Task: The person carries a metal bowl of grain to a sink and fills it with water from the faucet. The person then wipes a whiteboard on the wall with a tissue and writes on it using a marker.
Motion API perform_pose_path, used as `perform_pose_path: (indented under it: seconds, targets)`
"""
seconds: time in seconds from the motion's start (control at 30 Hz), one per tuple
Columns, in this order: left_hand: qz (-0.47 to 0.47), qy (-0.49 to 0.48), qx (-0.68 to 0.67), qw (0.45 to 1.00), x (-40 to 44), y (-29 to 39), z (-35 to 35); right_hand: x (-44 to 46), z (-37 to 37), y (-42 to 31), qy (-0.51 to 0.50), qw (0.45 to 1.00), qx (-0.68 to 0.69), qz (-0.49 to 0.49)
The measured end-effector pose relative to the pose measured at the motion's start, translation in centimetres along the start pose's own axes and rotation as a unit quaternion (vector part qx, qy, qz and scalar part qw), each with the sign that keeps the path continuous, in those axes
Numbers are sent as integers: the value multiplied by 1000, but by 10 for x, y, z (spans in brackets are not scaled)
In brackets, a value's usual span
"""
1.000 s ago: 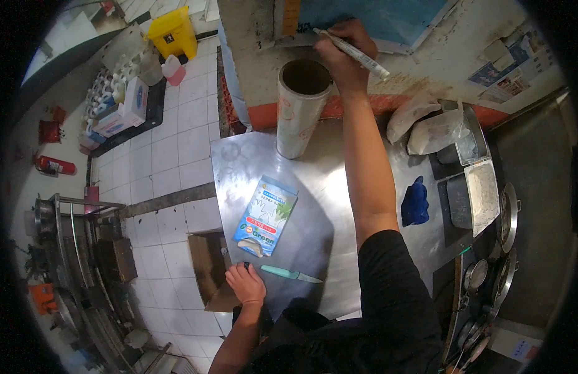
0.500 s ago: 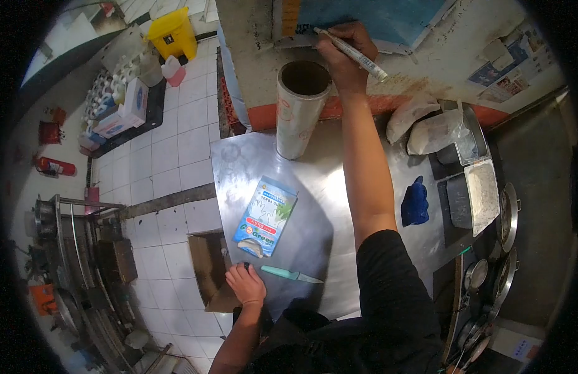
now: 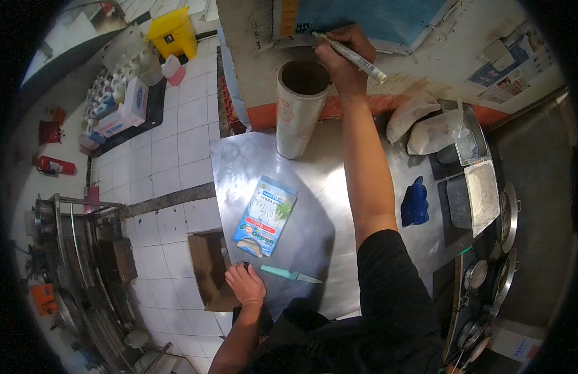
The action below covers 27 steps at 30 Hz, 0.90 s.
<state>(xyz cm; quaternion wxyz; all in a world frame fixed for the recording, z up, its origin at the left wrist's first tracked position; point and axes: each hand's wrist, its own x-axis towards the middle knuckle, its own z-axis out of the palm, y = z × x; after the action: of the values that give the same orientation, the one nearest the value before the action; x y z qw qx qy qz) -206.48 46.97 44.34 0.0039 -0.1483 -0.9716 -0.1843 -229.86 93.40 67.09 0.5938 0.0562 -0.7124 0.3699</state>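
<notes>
My right hand point(image 3: 346, 57) is closed around a white marker point(image 3: 357, 59), its tip at dark handwriting on the blue sheet point(image 3: 370, 22) on the wall. Low at the metal table's left edge, my left hand point(image 3: 246, 284) rests with nothing in it, fingers somewhat apart and a dark ring on one. Just right of it lies a knife point(image 3: 291, 273) with a mint handle. Above the knife is a blue and white glove packet point(image 3: 265, 216). An upright plastic-wrapped roll point(image 3: 298, 111) stands near the wall, left of my right forearm.
A blue cloth-like item point(image 3: 415, 202) lies right of my arm. Beyond it are filled plastic bags point(image 3: 435, 132) and a metal container of white powder point(image 3: 482, 196). An open cardboard box point(image 3: 209, 268) sits beside the table's left edge; a yellow bin point(image 3: 172, 34) stands farther off.
The marker tip has shifted slightly down from the writing, and my right hand has moved a little with it. My left hand and the table items look the same.
</notes>
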Motion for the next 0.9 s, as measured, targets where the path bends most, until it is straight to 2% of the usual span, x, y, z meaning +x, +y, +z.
perform_pose_path:
  seconds: [0.07, 0.37, 0.47, 0.53, 0.6, 0.63, 0.67, 0.7, 0.73, 0.77, 0.8, 0.83, 0.87, 0.9]
  targets:
    - [1, -2, 0, 1000, 1, 0, -1, 0, 2, 3, 17, 999, 11, 29]
    - [2, 1, -6, 1000, 1, 0, -1, 1, 0, 11, 0, 1000, 8, -12]
    - [3, 12, -5, 1000, 1, 1, -1, -9, -14, -21, 78, 984, 122, 104]
    - [1, 19, -5, 1000, 1, 3, -2, -30, -34, -53, 144, 971, 84, 173]
    - [3, 16, -8, 1000, 2, 5, -5, -77, -54, -69, 181, 932, 232, 211]
    - [-1, 14, -8, 1000, 0, 5, -7, -106, -59, -67, 180, 955, 151, 181]
    - [-4, 12, -6, 1000, -1, 5, -9, -144, -66, -83, 168, 937, 140, 272]
    - [-8, 9, -3, 1000, 0, 5, -9, -179, -68, -102, 134, 932, 139, 308]
    - [-14, 3, 0, 1000, -1, 5, -10, -212, -70, -126, 92, 914, 38, 393]
    - [-17, 6, -1, 1000, -3, 5, -11, -247, -76, -148, 19, 879, 14, 477]
    - [-20, 9, -2, 1000, -3, 5, -11, -290, -83, -163, 8, 852, 59, 520]
    - [-23, 13, -2, 1000, -4, 4, -12, -310, -86, -193, -5, 802, 97, 590]
    - [-18, 23, -1, 1000, -5, 3, -10, -327, -92, -214, -62, 800, 67, 593]
    - [-11, 33, -1, 999, -6, 0, -7, -339, -95, -236, -79, 768, 72, 631]
